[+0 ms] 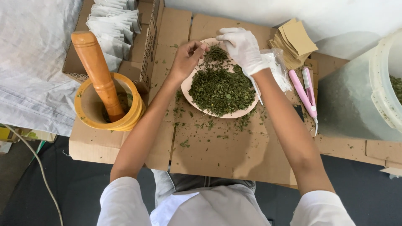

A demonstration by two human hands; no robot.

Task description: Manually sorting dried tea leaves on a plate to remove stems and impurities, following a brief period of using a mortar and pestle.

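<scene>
— At twelve o'clock on the flattened brown cardboard sheet (217,155), what is gripped?
— A pinch of dried green leaves (215,53) is held between the bare left hand (185,60) and the white-gloved right hand (243,48), both closed on it, above the round pink plate (188,90) heaped with crushed herb.
— And at nine o'clock?
— A yellow wooden mortar (83,109) with its brown pestle (98,71) is seen, untouched.
</scene>
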